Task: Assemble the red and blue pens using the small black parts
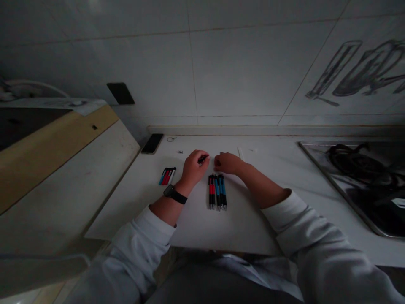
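My left hand, with a black watch on its wrist, is closed around a dark pen part above the white counter. My right hand is closed just to its right, fingertips pinched near the pen's tip; what it holds is too small to name. Right below both hands lies a neat row of several pens with red and blue grips. A second small group of pens lies to the left of my left hand.
A dark phone lies at the counter's back left, a small ring and tiny bits beside it. A gas hob fills the right side. A white stick lies behind my right hand. Tiled wall behind; a wooden board at left.
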The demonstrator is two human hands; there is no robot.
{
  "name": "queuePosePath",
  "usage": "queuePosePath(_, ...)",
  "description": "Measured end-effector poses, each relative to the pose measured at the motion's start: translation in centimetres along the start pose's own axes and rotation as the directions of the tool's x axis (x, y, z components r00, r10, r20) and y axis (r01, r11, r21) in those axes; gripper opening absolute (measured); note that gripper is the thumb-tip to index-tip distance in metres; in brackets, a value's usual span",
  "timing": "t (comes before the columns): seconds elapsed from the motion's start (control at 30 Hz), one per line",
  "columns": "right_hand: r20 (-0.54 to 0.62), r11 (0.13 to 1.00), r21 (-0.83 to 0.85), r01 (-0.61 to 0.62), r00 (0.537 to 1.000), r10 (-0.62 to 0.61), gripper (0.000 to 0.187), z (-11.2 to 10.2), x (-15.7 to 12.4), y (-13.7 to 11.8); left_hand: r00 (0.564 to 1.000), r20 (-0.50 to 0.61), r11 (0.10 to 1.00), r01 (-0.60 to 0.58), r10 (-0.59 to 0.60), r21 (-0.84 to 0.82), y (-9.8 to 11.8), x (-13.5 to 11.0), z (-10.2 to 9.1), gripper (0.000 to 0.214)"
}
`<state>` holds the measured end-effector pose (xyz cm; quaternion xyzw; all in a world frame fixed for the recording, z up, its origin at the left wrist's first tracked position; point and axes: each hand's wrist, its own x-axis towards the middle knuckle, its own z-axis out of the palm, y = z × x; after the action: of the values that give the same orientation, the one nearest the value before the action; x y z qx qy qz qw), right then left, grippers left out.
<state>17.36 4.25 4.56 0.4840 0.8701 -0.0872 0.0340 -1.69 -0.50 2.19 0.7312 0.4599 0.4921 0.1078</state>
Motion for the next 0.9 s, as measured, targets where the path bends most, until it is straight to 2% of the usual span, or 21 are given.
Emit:
queuePosePath(0.23,0.013,0.999,-0.039,0.011,1.0,-0.011,0.025,0.5,-0.4,-1.0,1.0,0.02,1.0,-0.004,0.004,0.013,0.6,0.0,-0.1,0.004)
queuePosePath(0.37,-0.084,0.997,0.065,-0.046,0.995,0.052,0.021,-1.2,-0.8,0.2,1.0,0.031,1.0,-0.007,0.007,0.008,0.6,-0.1,-0.2,0.006)
queuePosePath(0.43,-0.192,0.987,0.145,-0.07,0.976,0.097,0.018,-2.9,-1.4,1.6,0.999,0.033,1.0,-0.01,0.009,0.009,0.5,-0.1,-0.2,0.005)
queuePosePath(0.53,-0.422,0.965,0.257,-0.057,0.891,0.166,0.016,-5.5,-3.0,5.1,0.999,0.033,1.0,-0.013,0.012,0.011,0.4,-0.1,-0.2,0.004)
queuePosePath(0.6,-0.543,0.929,0.364,-0.069,0.795,0.271,0.016,-6.5,-4.2,7.9,0.999,0.037,1.0,-0.012,0.012,0.01,0.4,-0.1,-0.2,0.004)
queuePosePath(0.67,-0.588,0.866,0.494,-0.071,0.706,0.393,0.018,-6.3,-5.4,10.8,0.999,0.043,1.0,-0.009,0.008,0.01,0.3,-0.2,0.0,0.005)
queuePosePath(0.73,-0.574,0.811,0.581,-0.073,0.67,0.471,0.019,-5.0,-6.2,13.5,0.999,0.052,1.0,-0.006,0.006,0.006,0.2,-0.2,0.1,0.005)
queuePosePath(0.83,-0.545,0.788,0.566,-0.241,0.608,0.577,0.019,-1.7,-6.8,16.6,0.998,0.069,1.0,-0.009,0.009,-0.002,0.1,-0.3,0.3,0.005)
queuePosePath(0.9,-0.495,0.777,0.522,-0.351,0.617,0.612,0.02,0.5,-6.8,17.9,0.997,0.075,1.0,-0.011,0.011,0.0,0.0,-0.3,0.4,0.005)
